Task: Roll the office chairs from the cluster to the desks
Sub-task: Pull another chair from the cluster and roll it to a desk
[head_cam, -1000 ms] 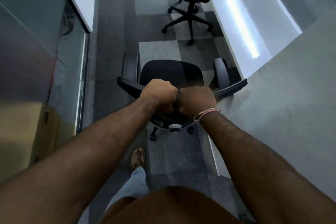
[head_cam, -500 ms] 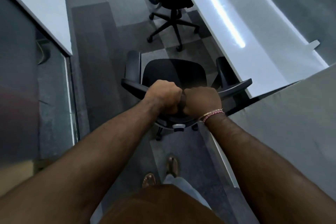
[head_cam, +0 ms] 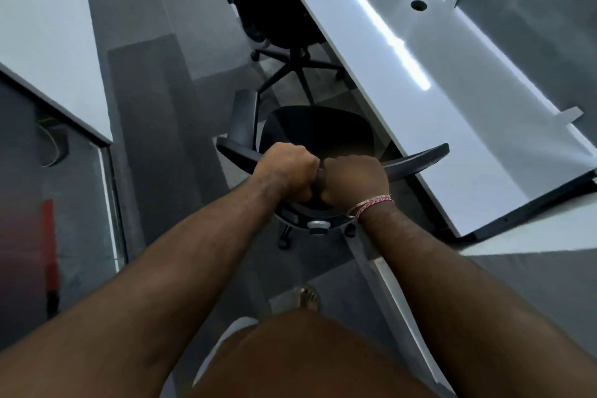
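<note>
A black office chair (head_cam: 318,132) stands right in front of me in the aisle, seen from above and behind. My left hand (head_cam: 286,171) and my right hand (head_cam: 355,179) sit side by side, both closed on the top of its backrest. The chair's right side is tucked under the edge of the long white desk (head_cam: 436,113), so its right armrest is hidden. Its left armrest (head_cam: 245,115) sticks out into the aisle. Most of its wheel base is hidden under the seat.
A second black chair (head_cam: 274,16) stands farther along the same desk. Another white desk (head_cam: 42,35) lines the left side, with a glass partition (head_cam: 109,203) below it. A grey panel (head_cam: 533,300) rises at my right. Grey carpet runs between.
I have walked forward with the chair, both hands still gripping the backrest. The chair has swung right, its right armrest slipping under the long desk, and the far chair is closer.
</note>
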Demonstrator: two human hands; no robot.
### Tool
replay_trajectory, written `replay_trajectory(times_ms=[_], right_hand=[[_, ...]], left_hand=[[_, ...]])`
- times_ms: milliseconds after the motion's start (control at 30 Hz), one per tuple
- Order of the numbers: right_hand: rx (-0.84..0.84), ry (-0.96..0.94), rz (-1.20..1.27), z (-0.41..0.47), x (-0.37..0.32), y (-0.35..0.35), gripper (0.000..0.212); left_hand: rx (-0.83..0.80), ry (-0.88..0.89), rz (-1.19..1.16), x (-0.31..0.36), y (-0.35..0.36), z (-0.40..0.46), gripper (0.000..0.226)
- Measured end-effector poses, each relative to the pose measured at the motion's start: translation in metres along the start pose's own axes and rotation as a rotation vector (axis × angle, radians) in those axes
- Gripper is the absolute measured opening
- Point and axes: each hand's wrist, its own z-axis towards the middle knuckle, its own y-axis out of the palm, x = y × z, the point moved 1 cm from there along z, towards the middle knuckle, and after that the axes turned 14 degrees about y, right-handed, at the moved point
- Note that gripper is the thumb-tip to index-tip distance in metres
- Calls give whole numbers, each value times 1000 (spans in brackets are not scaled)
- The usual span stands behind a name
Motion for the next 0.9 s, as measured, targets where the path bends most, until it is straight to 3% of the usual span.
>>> replay_trajectory(times_ms=[233,433,767,900], right_hand=[[-22,66,-41,65,6,2,24],[-67,217,-39,107,-11,2,23],[-134,501,-60,133,-107,-14,24],[-144,561,-77,126,-136,-19,25]], left_hand=[[-11,94,14,-54,-17,49,20],[48,217,82,-103,-20,75,36],[11,482,153,-190,-18,48,32],[-13,536,145,-203,-17,29,19]])
